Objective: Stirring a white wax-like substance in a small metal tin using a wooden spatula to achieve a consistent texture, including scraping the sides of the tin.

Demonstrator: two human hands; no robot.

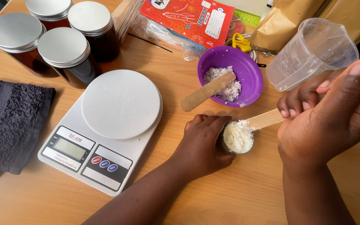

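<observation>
My left hand [203, 143] is wrapped around a small round jar [238, 138], fingers curled snug against its side, steadying it on the wooden table [238, 196]. The jar is filled nearly to the rim with a pale, creamy white paste. My right hand [330, 116] is closed tight around a wooden stick [265, 119], thumb pressed along the top, and the stick's tip rests at the jar's rim with a dab of the white stuff on it.

To my left sits a white digital kitchen scale [109, 125], its round plate bare, and beside that a dark folded towel [9, 125].

Just beyond the jar stands a purple bowl [246, 73] holding white flaky shavings, with a second wooden stick [207, 91] lying across its rim into the flakes. Right of it a clear plastic measuring jug [309, 52] lies tipped, its walls smeared white.

Farther back, four dark amber jars [67, 54] with silver lids are clustered together, then a red exercise book [188, 18], yellow-handled scissors [240, 41] and brown paper bags [288, 21].
</observation>
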